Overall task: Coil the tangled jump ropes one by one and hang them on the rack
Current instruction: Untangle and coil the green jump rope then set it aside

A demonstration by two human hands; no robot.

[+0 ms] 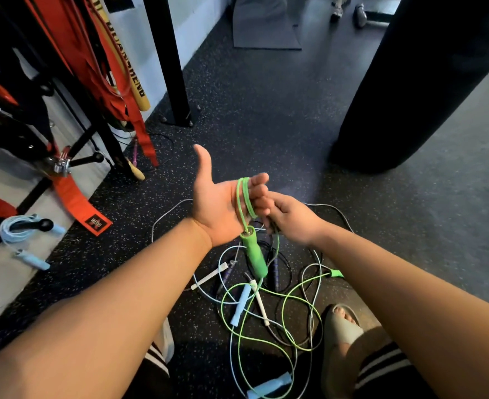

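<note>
Several green loops around straight fingers

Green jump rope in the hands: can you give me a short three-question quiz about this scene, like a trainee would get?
1. True or false: the green rope is looped round the straight fingers of the left hand.
2. What dangles just below that hand? A) a green handle B) a white handle C) a purple handle
3. Fill in: the coiled rope hung on the black peg is light ____.
Key: 1 true; 2 A; 3 blue.
</note>
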